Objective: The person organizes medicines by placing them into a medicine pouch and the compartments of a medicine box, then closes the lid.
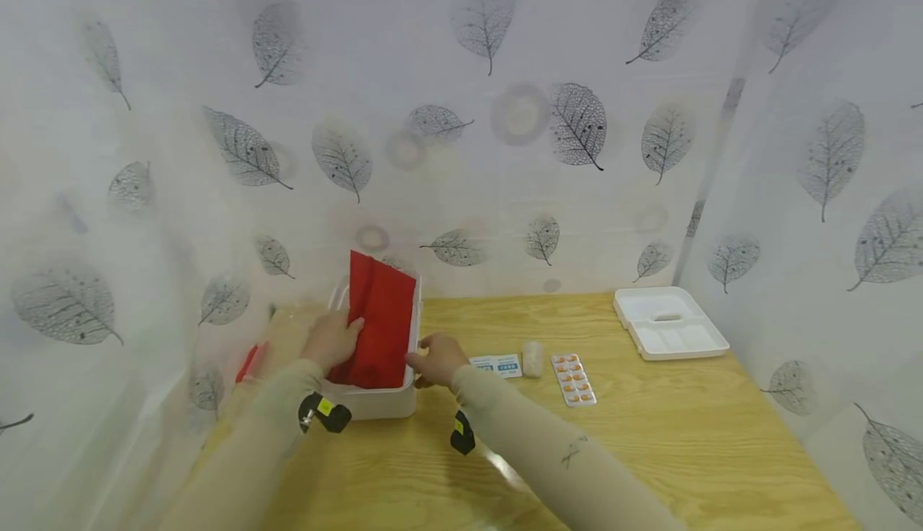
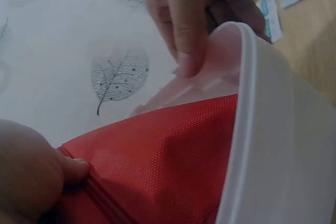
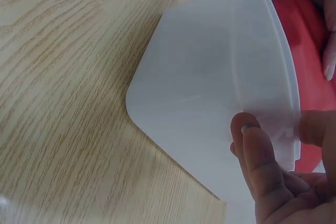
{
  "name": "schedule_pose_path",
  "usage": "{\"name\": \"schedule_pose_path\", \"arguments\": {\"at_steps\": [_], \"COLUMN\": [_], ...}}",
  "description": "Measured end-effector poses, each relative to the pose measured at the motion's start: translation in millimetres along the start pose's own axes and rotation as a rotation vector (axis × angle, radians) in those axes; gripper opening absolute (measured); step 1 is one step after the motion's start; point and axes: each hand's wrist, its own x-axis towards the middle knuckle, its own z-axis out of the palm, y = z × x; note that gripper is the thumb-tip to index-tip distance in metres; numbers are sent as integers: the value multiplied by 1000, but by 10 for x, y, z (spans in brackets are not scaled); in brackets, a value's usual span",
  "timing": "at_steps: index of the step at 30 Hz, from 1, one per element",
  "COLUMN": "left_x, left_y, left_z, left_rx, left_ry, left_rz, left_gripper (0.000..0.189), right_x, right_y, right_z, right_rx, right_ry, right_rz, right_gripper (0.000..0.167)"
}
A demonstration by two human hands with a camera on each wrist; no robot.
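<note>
A red fabric pouch (image 1: pixel 385 323) stands tilted inside a white plastic box (image 1: pixel 380 405), its upper part rising above the rim. My left hand (image 1: pixel 333 340) grips the pouch at its left side, the thumb lying over its front; the left wrist view shows the thumb near a seam of the red cloth (image 2: pixel 157 156). At the box's right side, my right hand (image 1: pixel 440 360) pinches the rim. In the right wrist view the thumb goes over the rim and the fingers (image 3: pixel 258 150) bend against the outer wall (image 3: pixel 205 77). The lower part of the pouch is hidden in the box.
Right of the box, paper packets (image 1: pixel 497 366), a rolled bandage (image 1: pixel 533 360) and a blister pack of orange capsules (image 1: pixel 574 380) lie on the wooden table (image 1: pixel 649 435). A white compartment tray (image 1: pixel 692 342) sits far right. Something red (image 1: pixel 248 361) is at left. Leaf-print curtains surround the table.
</note>
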Motion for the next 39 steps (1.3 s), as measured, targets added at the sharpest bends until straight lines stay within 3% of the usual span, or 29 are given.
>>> {"name": "schedule_pose_path", "arguments": {"at_steps": [7, 12, 16, 21, 25, 29, 32, 39], "left_x": [23, 47, 48, 18, 25, 17, -31, -146], "left_y": [12, -48, -103, -143, -260, -351, -326, -193], "left_z": [161, 265, 320, 362, 433, 495, 505, 572], "left_rx": [2, 63, 41, -64, 8, 106, 112, 176], "left_ry": [-3, -17, -43, -125, -120, -131, -155, -158], "left_rz": [0, -1, -54, -131, -94, -73, -118, -155], "left_gripper": [28, 31, 41, 60, 48, 51, 65, 73], "right_x": [-28, -22, -4, -9, -18, -33, -67, -203], "right_y": [-44, -47, -18, -5, 0, 12, 13, 52], "right_z": [-3, -4, 13, 24, 26, 41, 54, 71], "right_rx": [-27, -43, -47, -53, -44, -45, -54, -27], "right_ry": [3, 7, 22, 30, 24, 21, 21, 14], "right_rz": [13, 15, -2, -12, -2, -5, -14, -37], "right_gripper": [53, 53, 52, 52, 52, 52, 51, 50]}}
